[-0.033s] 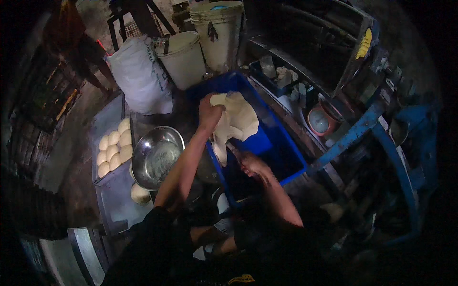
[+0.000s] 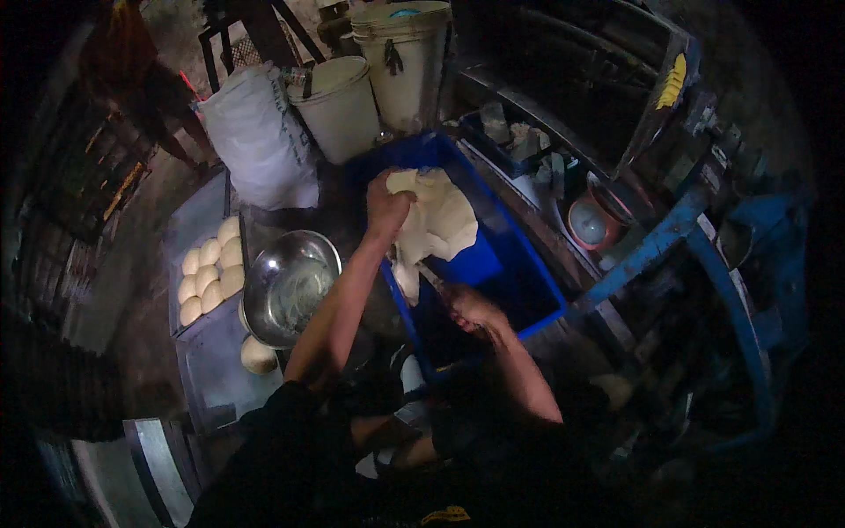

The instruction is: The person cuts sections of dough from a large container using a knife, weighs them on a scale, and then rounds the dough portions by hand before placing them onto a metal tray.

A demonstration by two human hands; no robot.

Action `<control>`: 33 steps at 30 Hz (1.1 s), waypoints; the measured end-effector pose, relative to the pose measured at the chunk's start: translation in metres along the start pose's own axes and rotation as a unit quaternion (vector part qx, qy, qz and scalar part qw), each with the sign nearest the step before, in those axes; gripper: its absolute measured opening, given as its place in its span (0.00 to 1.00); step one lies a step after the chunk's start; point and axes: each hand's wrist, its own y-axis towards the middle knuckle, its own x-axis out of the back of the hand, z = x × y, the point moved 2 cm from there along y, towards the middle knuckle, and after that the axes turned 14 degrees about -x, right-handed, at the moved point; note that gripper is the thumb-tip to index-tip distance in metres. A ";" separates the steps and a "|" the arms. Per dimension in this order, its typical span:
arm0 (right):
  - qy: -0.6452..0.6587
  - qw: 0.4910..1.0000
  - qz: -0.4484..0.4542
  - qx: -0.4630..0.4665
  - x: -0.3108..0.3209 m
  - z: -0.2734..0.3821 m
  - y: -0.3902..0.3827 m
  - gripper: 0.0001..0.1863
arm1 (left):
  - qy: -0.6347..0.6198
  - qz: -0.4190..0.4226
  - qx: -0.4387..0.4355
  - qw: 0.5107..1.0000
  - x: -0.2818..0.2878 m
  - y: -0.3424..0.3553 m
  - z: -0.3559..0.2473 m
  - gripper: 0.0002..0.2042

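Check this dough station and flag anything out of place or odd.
One dough ball sits alone on the metal table below the steel bowl, apart from the neat batch of dough balls. Otherwise nothing stands out: the left hand and right hand stretch dough over the blue crate.

Between the two pictures no shift is observed: the left hand (image 2: pixel 385 207) grips the upper edge of the dough mass (image 2: pixel 440 224) at the same spot as before. The right hand (image 2: pixel 471 310) remains at the dough's lower tail inside the blue crate (image 2: pixel 537 299), and the dough's outline is unaltered.
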 end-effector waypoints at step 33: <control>0.177 0.984 -0.022 0.027 -0.099 -0.097 -0.185 0.18 | 0.297 0.431 -0.101 0.846 0.277 -0.067 -0.031 0.30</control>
